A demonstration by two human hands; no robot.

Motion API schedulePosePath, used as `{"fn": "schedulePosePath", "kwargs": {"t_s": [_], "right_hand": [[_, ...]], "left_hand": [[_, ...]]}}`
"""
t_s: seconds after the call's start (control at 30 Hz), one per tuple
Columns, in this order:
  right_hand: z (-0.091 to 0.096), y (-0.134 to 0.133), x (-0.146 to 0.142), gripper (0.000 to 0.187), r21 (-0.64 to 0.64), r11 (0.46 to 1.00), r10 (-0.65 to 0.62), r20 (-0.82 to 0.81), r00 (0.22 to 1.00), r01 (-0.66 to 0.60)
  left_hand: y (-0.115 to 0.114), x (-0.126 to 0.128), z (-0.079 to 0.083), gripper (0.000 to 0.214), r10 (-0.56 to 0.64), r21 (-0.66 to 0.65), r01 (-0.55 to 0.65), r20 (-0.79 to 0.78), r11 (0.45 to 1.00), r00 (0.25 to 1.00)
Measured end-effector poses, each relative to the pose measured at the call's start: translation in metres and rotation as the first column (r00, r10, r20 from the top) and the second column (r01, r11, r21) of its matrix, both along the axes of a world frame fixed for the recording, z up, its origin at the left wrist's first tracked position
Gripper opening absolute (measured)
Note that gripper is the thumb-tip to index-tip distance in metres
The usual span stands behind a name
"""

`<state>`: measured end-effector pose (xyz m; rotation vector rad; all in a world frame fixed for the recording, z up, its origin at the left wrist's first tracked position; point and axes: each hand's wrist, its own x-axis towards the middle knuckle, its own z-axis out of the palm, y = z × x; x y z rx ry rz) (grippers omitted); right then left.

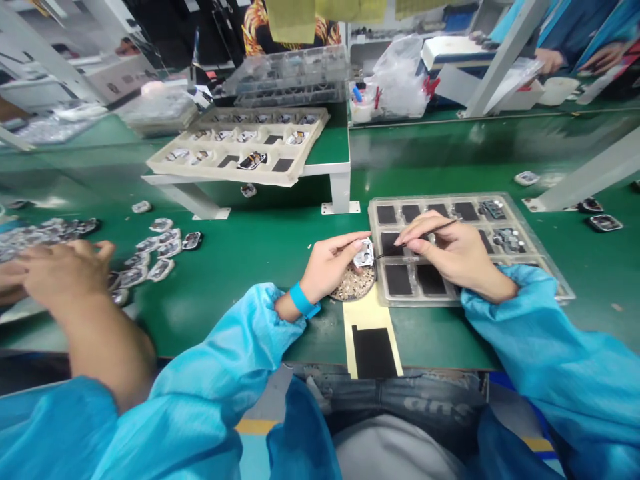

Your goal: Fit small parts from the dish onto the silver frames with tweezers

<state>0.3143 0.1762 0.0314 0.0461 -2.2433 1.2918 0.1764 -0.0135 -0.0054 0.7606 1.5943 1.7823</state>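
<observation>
My left hand (329,265) is closed on a small white watch-like casing (363,253), holding it by its edge between thumb and fingers. Below it lies a round dish (354,285) of small pale and brown grains. In my right hand (445,250) is a pair of dark tweezers (440,228), gripped like a pen, its tip close to the casing; whether it touches I cannot tell. Under my right hand sits a clear compartment tray (559,288) with black pads and a few electronic parts. A yellow sheet with a black patch (374,352) hangs at the table's front edge.
At the left, a co-worker's hands (65,267) are beside a heap of casings (45,233); several more casings (167,243) lie nearer me. A cream tray (220,172) of parts stands on a raised shelf (340,190). A slanted metal post (585,167) rises at the right.
</observation>
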Motion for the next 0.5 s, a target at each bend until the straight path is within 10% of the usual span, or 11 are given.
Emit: {"fn": "schedulePosePath", "kwargs": {"t_s": [0.13, 0.27, 0.37, 0.5], "right_hand": [[0.018, 0.016, 0.004, 0.017, -0.140, 0.990, -0.009, -0.038, 0.999, 0.003], [0.039, 0.055, 0.024, 0.028, -0.217, 0.923, -0.358, -0.174, 0.917, 0.319], [0.046, 0.093, 0.044, 0.029, 0.237, 0.770, -0.618, 0.042, 0.785, 0.593], [0.037, 0.136, 0.068, 0.028, 0.621, 0.644, -0.758, 0.439, 0.483, 0.446]], "left_hand": [[-0.002, -0.002, 0.008, 0.041, 0.007, -0.005, -0.007, -0.081, 1.000, 0.997], [-0.002, -0.003, 0.012, 0.043, -0.051, 0.085, 0.055, -0.045, 0.995, 0.998], [0.000, -0.002, 0.010, 0.045, -0.094, 0.096, 0.095, -0.015, 0.991, 0.996], [0.000, -0.003, 0.006, 0.041, -0.096, -0.030, 0.094, -0.068, 0.995, 0.993]]}}
